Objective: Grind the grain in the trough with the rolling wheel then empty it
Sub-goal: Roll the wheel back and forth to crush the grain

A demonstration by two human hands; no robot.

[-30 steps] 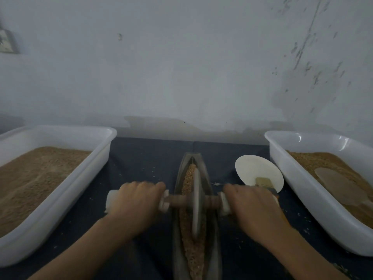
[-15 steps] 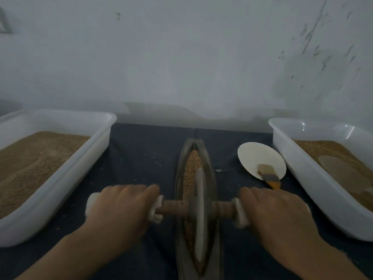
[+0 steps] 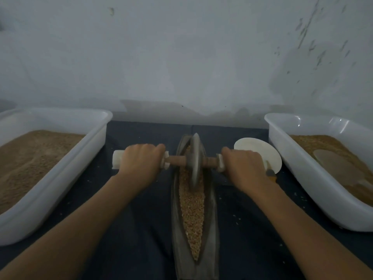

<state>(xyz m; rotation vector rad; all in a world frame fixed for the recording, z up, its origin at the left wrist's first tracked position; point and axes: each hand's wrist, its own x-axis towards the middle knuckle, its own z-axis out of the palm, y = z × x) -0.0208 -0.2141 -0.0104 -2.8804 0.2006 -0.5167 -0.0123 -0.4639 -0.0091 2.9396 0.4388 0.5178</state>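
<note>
A narrow boat-shaped trough (image 3: pixel 213 215) lies lengthwise on the dark cloth, filled with tan grain (image 3: pixel 192 207). The grey rolling wheel (image 3: pixel 194 162) stands upright in the trough's far end on a wooden axle. My left hand (image 3: pixel 141 164) grips the white left handle. My right hand (image 3: pixel 243 166) grips the right handle, which it hides almost wholly. Both arms are stretched forward.
A white tub (image 3: pixel 60 178) of fine brown meal stands on the left. A second white tub (image 3: pixel 314 178) on the right holds grain and a flat scoop (image 3: pixel 339 168). A round white dish (image 3: pixel 260 150) and a small brush (image 3: pixel 270 174) lie behind my right hand.
Both hands have pushed the wheel from the near part of the trough to its far end. The grain in the near half is now uncovered.
</note>
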